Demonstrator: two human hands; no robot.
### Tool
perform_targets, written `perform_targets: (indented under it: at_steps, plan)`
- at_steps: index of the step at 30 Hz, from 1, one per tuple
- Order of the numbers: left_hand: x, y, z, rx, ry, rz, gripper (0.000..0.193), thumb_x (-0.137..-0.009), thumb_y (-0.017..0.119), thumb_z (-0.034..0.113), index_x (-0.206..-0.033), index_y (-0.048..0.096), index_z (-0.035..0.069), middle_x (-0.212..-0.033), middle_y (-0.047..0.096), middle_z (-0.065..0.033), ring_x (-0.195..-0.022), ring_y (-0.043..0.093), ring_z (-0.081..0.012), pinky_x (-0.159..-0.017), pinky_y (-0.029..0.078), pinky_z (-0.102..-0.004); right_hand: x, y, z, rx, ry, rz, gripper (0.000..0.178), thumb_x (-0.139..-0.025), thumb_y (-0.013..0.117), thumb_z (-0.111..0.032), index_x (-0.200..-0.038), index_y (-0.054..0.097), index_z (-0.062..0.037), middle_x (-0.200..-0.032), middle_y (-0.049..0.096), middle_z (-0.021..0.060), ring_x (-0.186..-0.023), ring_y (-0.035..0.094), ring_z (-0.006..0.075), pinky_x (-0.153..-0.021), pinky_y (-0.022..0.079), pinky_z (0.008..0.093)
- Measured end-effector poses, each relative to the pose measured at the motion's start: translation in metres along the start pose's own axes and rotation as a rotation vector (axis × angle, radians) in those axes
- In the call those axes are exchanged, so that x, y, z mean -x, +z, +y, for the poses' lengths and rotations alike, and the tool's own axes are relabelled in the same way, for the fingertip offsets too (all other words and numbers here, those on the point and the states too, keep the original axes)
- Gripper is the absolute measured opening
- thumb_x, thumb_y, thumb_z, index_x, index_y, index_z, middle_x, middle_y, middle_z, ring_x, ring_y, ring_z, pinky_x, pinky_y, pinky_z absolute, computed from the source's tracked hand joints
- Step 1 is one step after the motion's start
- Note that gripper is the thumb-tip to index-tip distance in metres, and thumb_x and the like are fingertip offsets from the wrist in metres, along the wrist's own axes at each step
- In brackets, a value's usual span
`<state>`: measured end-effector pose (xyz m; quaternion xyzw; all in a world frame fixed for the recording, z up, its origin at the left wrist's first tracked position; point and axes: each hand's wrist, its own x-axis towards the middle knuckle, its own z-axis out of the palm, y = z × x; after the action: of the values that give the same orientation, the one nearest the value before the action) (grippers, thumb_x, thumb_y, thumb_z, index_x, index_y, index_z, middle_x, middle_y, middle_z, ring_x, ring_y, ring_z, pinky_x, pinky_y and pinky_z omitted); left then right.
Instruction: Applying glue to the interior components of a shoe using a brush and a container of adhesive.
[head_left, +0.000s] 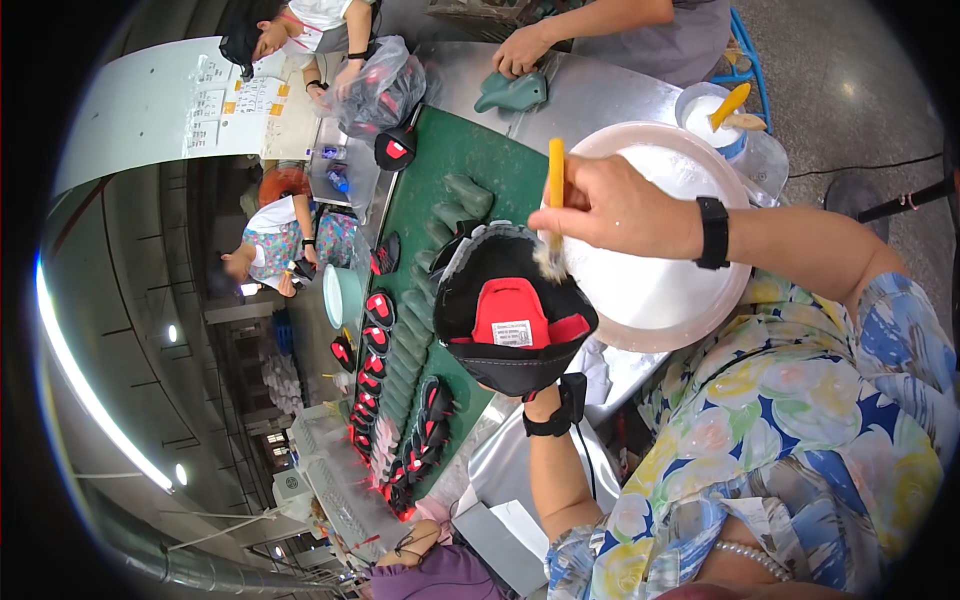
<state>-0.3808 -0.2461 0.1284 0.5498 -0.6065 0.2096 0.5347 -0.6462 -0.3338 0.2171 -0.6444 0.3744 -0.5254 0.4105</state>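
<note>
My right hand (620, 208) grips a brush (556, 185) with a yellow handle, its pale bristles down against the edge of a black shoe upper (505, 370). The upper has a red tongue lining with a white label, and a greyish rim along its far edge. My left hand (490, 387) supports the upper from beneath; most of its fingers are hidden behind it. Beside my right hand stands a wide pale basin (735, 215) holding white liquid.
A green conveyor belt (425, 150) carries rows of black-and-red uppers (375, 340) and green shoe lasts (405, 340). At the far side, a co-worker's hand (522, 50) touches a green last (512, 92). A container (715, 125) with brushes stands beyond the basin. Other people work across the belt.
</note>
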Motion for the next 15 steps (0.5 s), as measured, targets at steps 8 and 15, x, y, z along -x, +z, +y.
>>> perform_targets:
  at_steps: [8, 15]
  plan:
    - [-0.014, 0.010, 0.002, 0.013, -0.068, 0.013, 0.062, -0.091, 0.069, 0.014, -0.147, 0.045, 0.001, -0.136, 0.058, -0.0158, -0.119, 0.061, -0.0265, -0.108, 0.047, -0.0398, 0.030, 0.018, 0.030, -0.286, 0.301, -0.099, 0.033, -0.092, 0.073, -0.028, -0.095, 0.064, 0.0040, -0.079, 0.071, 0.0114, -0.069, 0.069, 0.0145, -0.061, 0.054, 0.0281]
    - [-0.018, -0.023, -0.036, 0.938, -0.990, -0.564, 0.045, -0.104, 0.053, 0.023, -0.143, 0.050, 0.001, -0.142, 0.057, -0.0184, -0.121, 0.063, -0.0302, -0.103, 0.053, -0.0428, 0.022, 0.001, 0.029, -0.144, -0.185, -0.141, 0.019, -0.094, 0.071, -0.019, -0.100, 0.065, -0.0024, -0.086, 0.073, 0.0109, -0.077, 0.071, 0.0190, -0.073, 0.054, 0.0293]
